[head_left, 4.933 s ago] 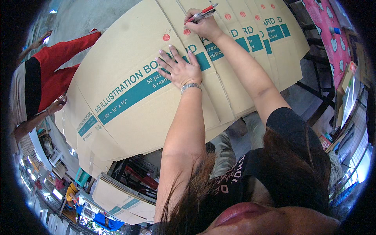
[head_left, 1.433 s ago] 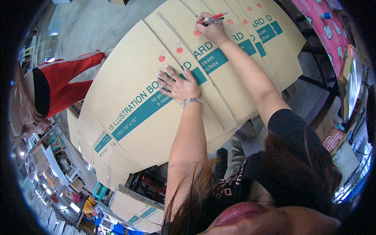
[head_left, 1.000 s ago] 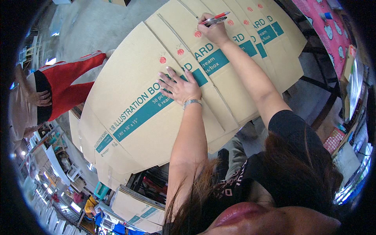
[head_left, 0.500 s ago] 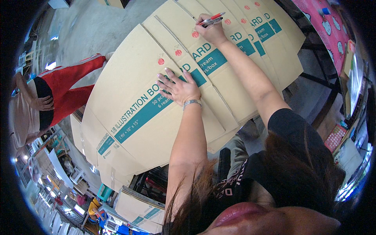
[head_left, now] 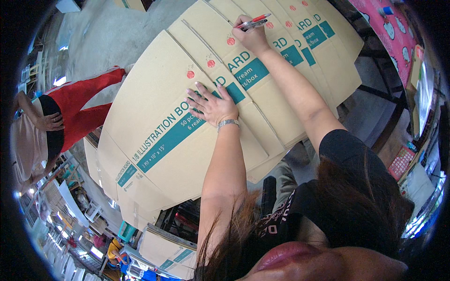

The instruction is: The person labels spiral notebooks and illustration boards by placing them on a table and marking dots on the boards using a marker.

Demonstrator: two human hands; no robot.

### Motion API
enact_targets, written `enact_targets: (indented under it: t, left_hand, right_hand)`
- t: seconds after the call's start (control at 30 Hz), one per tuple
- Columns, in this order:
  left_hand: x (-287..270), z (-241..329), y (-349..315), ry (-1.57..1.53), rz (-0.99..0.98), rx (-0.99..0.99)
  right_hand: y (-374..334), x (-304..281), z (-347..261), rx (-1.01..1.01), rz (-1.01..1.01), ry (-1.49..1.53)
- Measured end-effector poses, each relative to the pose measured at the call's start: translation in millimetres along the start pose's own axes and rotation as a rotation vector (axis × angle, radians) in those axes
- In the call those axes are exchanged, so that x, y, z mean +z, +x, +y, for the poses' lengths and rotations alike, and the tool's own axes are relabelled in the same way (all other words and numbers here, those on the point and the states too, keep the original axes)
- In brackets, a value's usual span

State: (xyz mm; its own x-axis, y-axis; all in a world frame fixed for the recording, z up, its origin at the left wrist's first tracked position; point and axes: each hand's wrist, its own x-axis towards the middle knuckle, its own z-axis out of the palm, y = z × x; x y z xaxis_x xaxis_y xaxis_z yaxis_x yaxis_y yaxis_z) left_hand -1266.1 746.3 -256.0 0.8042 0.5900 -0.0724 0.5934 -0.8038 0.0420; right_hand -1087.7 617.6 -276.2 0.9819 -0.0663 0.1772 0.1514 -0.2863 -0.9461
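Note:
Several flattened cardboard boxes (head_left: 129, 100) lie overlapping in a fanned row, each with a green printed band and a red round mark. My left hand (head_left: 213, 107), a metal watch on its wrist, rests flat on the cardboard with its fingers spread over the printing. Farther up and to the right, my right hand (head_left: 251, 40) is closed around a red pen (head_left: 260, 18) and a second, dark and clear pen (head_left: 254, 24). It rests on a box just right of a red mark (head_left: 231, 41). The pens' writing ends are hidden by my fingers.
At the left stands a person (head_left: 79, 105) in red trousers. A pink patterned cloth (head_left: 386, 33) covers a surface at the far right, near a red basket (head_left: 401, 161). More stacked cardboard (head_left: 161, 246) sits at the lower left. Another person (head_left: 114, 248) in yellow is beyond it.

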Motion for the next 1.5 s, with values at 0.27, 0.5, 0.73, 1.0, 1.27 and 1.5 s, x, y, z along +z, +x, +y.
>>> enact_targets:
  t: [0.27,0.5,0.73,1.0,1.27,1.5]
  left_hand:
    - [0,0,-1,0.0,0.003,0.003]
    - [0,0,0,0.019,-0.02,0.0]
    - [-5,5,0,0.018,-0.038,0.003]
    - [1,0,0,0.016,-0.035,-0.008]
    - [4,0,0,0.065,-0.002,-0.004]
    - [-2,3,0,0.053,-0.046,-0.03]
  right_hand:
    - [1,3,3,-0.025,0.059,-0.043]
    - [2,4,8,-0.055,0.077,-0.071]
    - [21,-54,42,0.132,0.034,0.314]
    - [24,-47,36,0.035,-0.173,0.135]
    - [21,-46,37,-0.055,-0.202,-0.029]
    - [20,-46,30,0.016,-0.159,0.07]
